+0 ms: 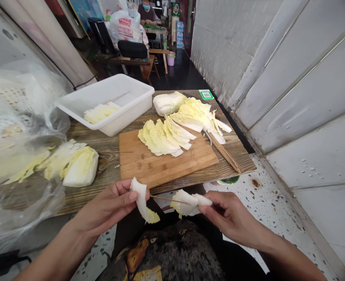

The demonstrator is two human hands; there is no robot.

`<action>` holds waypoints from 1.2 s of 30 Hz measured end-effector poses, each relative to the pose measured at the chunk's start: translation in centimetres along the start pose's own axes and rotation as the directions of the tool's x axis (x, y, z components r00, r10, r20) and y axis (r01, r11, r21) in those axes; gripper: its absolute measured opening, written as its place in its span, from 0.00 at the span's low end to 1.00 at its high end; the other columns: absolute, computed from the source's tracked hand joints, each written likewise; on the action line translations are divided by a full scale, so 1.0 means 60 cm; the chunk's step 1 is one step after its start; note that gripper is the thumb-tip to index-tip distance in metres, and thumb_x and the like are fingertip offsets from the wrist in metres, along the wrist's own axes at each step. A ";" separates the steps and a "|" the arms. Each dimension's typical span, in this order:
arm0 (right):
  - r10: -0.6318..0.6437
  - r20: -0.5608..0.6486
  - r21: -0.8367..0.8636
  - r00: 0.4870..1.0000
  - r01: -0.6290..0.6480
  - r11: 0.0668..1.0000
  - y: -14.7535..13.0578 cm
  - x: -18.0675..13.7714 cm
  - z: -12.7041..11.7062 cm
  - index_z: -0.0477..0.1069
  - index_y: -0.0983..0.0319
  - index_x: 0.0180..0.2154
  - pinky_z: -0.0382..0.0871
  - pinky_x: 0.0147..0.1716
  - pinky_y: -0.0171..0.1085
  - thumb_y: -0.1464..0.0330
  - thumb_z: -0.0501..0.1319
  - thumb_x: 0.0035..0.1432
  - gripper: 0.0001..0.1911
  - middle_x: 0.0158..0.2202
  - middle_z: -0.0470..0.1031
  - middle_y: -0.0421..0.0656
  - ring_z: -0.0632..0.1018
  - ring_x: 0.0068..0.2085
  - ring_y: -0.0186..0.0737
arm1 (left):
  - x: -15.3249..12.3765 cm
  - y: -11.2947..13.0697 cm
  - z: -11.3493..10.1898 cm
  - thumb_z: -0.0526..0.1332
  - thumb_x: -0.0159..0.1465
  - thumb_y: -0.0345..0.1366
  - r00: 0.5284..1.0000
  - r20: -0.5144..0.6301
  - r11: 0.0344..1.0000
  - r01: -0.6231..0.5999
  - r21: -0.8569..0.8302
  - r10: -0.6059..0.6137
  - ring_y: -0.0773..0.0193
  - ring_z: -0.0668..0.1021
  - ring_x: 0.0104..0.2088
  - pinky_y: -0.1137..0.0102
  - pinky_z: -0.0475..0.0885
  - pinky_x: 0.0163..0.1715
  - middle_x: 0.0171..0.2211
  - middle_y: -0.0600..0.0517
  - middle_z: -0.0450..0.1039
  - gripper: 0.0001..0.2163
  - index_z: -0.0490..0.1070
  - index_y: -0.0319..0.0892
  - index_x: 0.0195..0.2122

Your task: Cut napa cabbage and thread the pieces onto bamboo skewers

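Observation:
My left hand (111,205) pinches a folded cabbage piece (142,203) between thumb and fingers, just below the table's front edge. My right hand (229,216) grips a thin bamboo skewer (165,199) with a cabbage piece (187,203) threaded on it. The skewer's tip points left and touches the piece in my left hand. Sliced cabbage leaves (163,136) lie fanned on a wooden cutting board (160,162) straight ahead.
A white plastic tub (131,105) with cabbage pieces and a skewer stands at the back left. More cabbage (190,111) and a bundle of bamboo skewers (226,154) lie at the right. Cabbage chunks (79,166) rest on clear plastic at the left. A person sits far back.

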State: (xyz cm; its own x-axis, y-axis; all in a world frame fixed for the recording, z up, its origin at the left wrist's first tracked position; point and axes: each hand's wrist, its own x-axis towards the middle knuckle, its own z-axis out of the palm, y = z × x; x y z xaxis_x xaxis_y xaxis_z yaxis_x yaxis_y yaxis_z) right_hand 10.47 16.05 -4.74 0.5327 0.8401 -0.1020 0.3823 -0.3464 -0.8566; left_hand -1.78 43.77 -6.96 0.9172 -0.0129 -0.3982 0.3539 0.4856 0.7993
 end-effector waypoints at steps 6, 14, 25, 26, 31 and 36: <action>0.008 -0.001 -0.005 1.000 -0.008 1.000 0.001 0.000 -0.001 0.65 0.61 0.27 0.55 0.23 0.33 0.60 0.54 0.67 0.17 0.23 0.64 0.37 0.66 0.25 0.32 | 0.003 0.002 0.004 0.74 0.52 0.42 0.999 0.034 1.000 0.002 -0.006 -0.001 0.68 0.78 0.29 0.79 0.73 0.33 0.27 0.50 0.80 0.11 0.82 0.40 0.30; -0.001 -0.002 -0.028 1.000 0.001 1.000 -0.001 0.001 -0.003 0.63 0.61 0.26 0.55 0.23 0.32 0.61 0.54 0.67 0.17 0.23 0.64 0.37 0.65 0.25 0.32 | 0.001 0.003 0.005 0.75 0.52 0.42 1.000 0.018 1.000 0.004 0.000 -0.004 0.68 0.79 0.29 0.79 0.74 0.33 0.28 0.50 0.80 0.12 0.82 0.40 0.31; -0.002 0.005 -0.048 1.000 0.003 0.999 0.002 -0.002 -0.004 0.62 0.60 0.27 0.55 0.24 0.33 0.61 0.54 0.68 0.17 0.23 0.64 0.37 0.65 0.25 0.32 | -0.002 0.000 0.007 0.76 0.49 0.42 0.997 -0.034 0.995 -0.063 0.075 0.066 0.67 0.79 0.29 0.79 0.74 0.32 0.27 0.50 0.80 0.12 0.83 0.42 0.32; 0.006 0.009 -0.051 1.000 -0.005 0.999 0.002 -0.003 -0.004 0.62 0.60 0.26 0.55 0.24 0.33 0.60 0.53 0.68 0.17 0.23 0.63 0.37 0.65 0.25 0.32 | -0.003 -0.001 0.007 0.76 0.49 0.42 0.996 -0.046 0.994 -0.069 0.088 0.073 0.67 0.79 0.30 0.79 0.73 0.32 0.27 0.50 0.80 0.12 0.83 0.42 0.32; 0.037 0.002 -0.075 0.999 -0.037 0.996 0.000 -0.007 -0.004 0.61 0.60 0.26 0.53 0.23 0.33 0.61 0.53 0.68 0.18 0.22 0.62 0.37 0.64 0.24 0.32 | -0.004 -0.006 0.006 0.78 0.44 0.43 0.983 -0.161 0.985 -0.062 0.163 0.089 0.65 0.79 0.30 0.76 0.73 0.32 0.28 0.48 0.82 0.14 0.83 0.42 0.30; 0.051 -0.005 -0.094 0.999 -0.051 0.994 -0.001 -0.008 -0.004 0.60 0.60 0.25 0.52 0.23 0.33 0.61 0.53 0.68 0.18 0.22 0.62 0.36 0.63 0.24 0.32 | -0.002 -0.005 0.008 0.78 0.41 0.46 0.969 -0.232 0.973 -0.031 0.230 0.086 0.66 0.79 0.29 0.76 0.73 0.32 0.28 0.49 0.83 0.16 0.83 0.44 0.28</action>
State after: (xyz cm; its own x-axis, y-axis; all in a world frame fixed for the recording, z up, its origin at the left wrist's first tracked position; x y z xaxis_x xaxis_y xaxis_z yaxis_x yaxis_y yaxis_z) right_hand 10.39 15.57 -4.50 0.5550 0.8194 -0.1434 0.4235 -0.4267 -0.7991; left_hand -1.93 43.19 -6.92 0.8766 0.2316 -0.4217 0.3579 0.2720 0.8933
